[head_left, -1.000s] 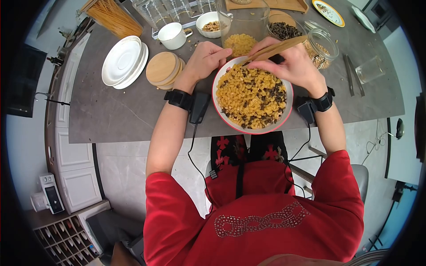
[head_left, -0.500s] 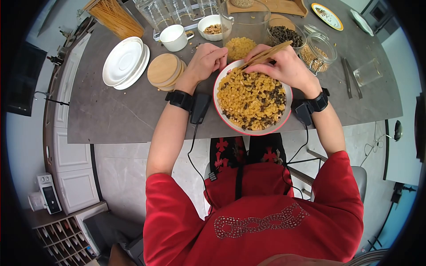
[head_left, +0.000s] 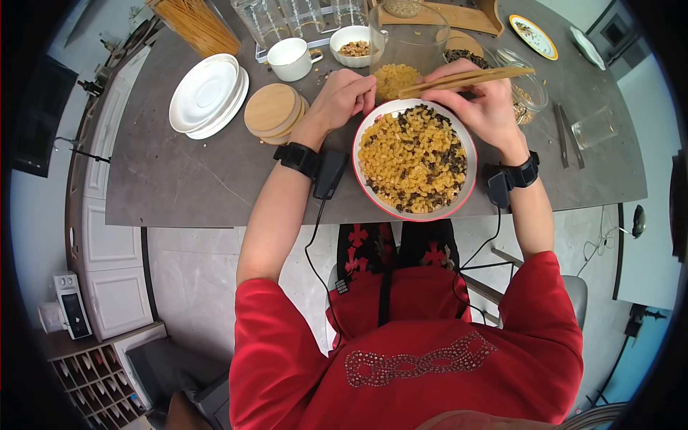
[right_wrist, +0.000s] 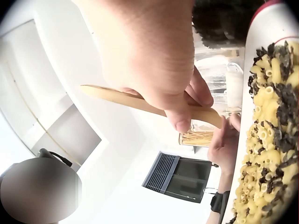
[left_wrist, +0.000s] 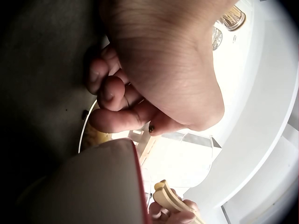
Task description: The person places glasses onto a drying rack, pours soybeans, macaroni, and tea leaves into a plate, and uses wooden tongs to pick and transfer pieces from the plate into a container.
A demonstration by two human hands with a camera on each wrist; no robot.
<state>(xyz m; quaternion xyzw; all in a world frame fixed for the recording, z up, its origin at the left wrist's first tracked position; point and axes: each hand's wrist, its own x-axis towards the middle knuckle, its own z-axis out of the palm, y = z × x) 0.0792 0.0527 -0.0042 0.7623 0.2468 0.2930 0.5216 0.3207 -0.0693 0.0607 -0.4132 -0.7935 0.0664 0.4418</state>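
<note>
A white bowl with a red rim [head_left: 367, 192] is full of yellow macaroni [head_left: 414, 161] and dark bits. Wooden tongs [head_left: 469, 79] are gripped in the right hand [head_left: 491, 107]; their tips hover above the bowl's far rim, by a glass container of yellow pasta [head_left: 395, 77]. A small yellow piece [left_wrist: 160, 185] shows at the tongs' tips in the left wrist view. Beside the bowl's upper left rim, the left hand [head_left: 341, 100] has loosely curled fingers and no object visible in it. One of its fingers bears a dark speck [left_wrist: 151, 128].
White plates [head_left: 204, 93] and round wooden boards [head_left: 272, 110] are at the left. A white cup [head_left: 292, 59] and a small bowl of nuts [head_left: 355, 49] stand behind the left hand. Jars with dark bits [head_left: 466, 56] and grains [head_left: 527, 100], dark tongs [head_left: 568, 136] and a glass [head_left: 595, 129] lie rightward.
The wooden tongs' tips have risen from the food at the bowl's far side toward the glass container, and the tongs lie flatter. The left hand stays near the rim.
</note>
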